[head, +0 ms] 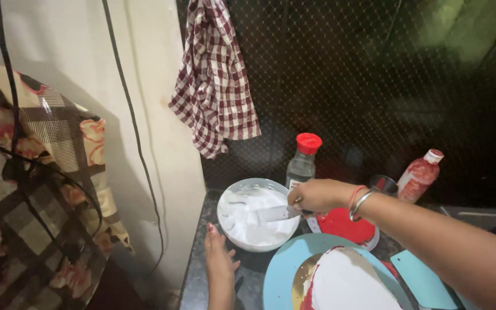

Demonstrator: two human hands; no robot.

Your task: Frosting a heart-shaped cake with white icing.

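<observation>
Head view: right hand [316,195] clamped on flat metal spatula [276,213], blade dipped in round white bowl of white cream [258,214] on dark counter [202,281]. Left hand [218,258] flat, fingers together, just beside bowl.

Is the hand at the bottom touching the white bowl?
Touching. In the head view, the left hand's fingertips rest against the outer rim of the white bowl, with no gap visible between them.

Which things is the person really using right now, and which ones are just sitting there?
In use:
- spatula in the right hand
- bowl of white cream, left hand beside it
- white-covered cake on the blue stand

Just sitting there:
- clear bottle with red cap
- red sauce bottle
- checked cloth
</observation>
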